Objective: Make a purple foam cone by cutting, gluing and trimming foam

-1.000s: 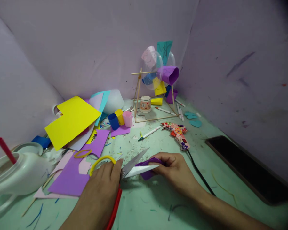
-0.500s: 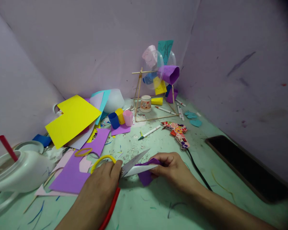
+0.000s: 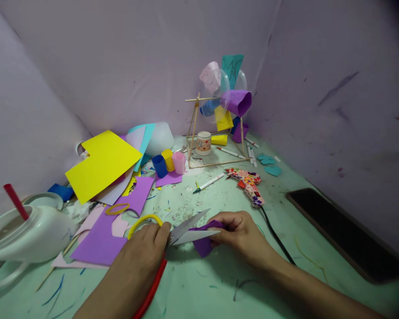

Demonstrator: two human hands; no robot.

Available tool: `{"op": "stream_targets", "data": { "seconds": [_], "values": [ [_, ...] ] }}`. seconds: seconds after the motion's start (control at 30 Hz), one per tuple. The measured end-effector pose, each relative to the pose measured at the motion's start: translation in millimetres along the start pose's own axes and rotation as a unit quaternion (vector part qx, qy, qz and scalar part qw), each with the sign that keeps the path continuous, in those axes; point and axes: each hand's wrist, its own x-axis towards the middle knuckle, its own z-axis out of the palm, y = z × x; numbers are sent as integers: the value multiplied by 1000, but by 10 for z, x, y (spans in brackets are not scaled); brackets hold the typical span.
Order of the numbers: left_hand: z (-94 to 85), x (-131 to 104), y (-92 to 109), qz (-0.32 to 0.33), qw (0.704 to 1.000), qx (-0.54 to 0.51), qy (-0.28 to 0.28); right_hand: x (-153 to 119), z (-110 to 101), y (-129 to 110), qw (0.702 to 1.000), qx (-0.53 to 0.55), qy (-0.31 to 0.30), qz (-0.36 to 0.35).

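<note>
My left hand [image 3: 145, 248] is closed around a pair of scissors [image 3: 182, 232] with one yellow and one red handle. The blades are spread and point to the right. Between the thumb and fingers of my right hand [image 3: 241, 232] is a small piece of purple paper [image 3: 203, 246], which looks folded or curled. One blade lies across this purple piece, close to my right fingertips; whether it passes inside a fold I cannot tell.
A stick frame [image 3: 219, 164] carries a wheel with coloured paper cups at the back. A floral glue gun [image 3: 244, 181] and a phone [image 3: 342, 235] lie right. Left are a white teapot [image 3: 43, 230], yellow sheet [image 3: 103, 164] and purple scraps [image 3: 98, 243]. Three little cups [image 3: 159, 166] stand mid-left.
The scissors and the purple piece stay in my hands with almost the same pose. The whole view has shifted slightly, so the surroundings sit a little farther right.
</note>
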Motion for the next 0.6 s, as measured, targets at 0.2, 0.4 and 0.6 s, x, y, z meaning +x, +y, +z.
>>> {"op": "stream_targets", "data": {
  "seconds": [0.2, 0.4, 0.6],
  "values": [
    [-37, -27, 20, 11, 1000, -1, 6, 22, -18, -2, 1000, 15, 16, -3],
    [-66, -24, -16, -3, 1000, -4, -6, 19, -13, 0, 1000, 18, 14, -13],
    [-104, 1, -4, -43, 985, -164, 39, 76, -57, 88, 998, 10, 54, -17]
  ]
}}
